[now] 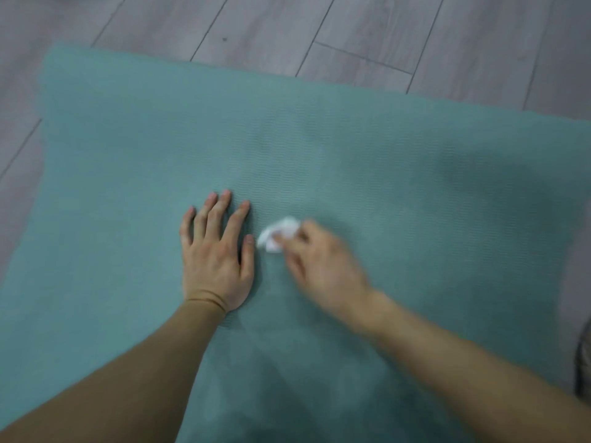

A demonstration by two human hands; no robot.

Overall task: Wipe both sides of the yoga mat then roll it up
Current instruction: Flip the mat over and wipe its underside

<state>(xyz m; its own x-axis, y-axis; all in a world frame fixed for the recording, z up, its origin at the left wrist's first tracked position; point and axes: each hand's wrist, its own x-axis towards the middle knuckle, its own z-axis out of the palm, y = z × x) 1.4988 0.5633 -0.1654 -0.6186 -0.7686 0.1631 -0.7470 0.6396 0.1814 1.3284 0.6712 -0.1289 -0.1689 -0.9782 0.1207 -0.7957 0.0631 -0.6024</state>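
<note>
Left grip [217, 260] released, fingers flat, palm pressing yoga mat [319, 139] near mid-width. Right grip [323, 266] just beside it, blurred, pinching crumpled white wipe [278, 233] against mat surface. Mat unrolled, flat, teal ribbed face up on grey plank floor [351, 27], far edge beyond hands. Judged: mat light, soft, floppy, grippy. Best taken at short end edge, both grips, to flip or roll.

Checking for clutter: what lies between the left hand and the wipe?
Head view: only a narrow strip of bare mat between left hand and wipe, held by right hand.
</note>
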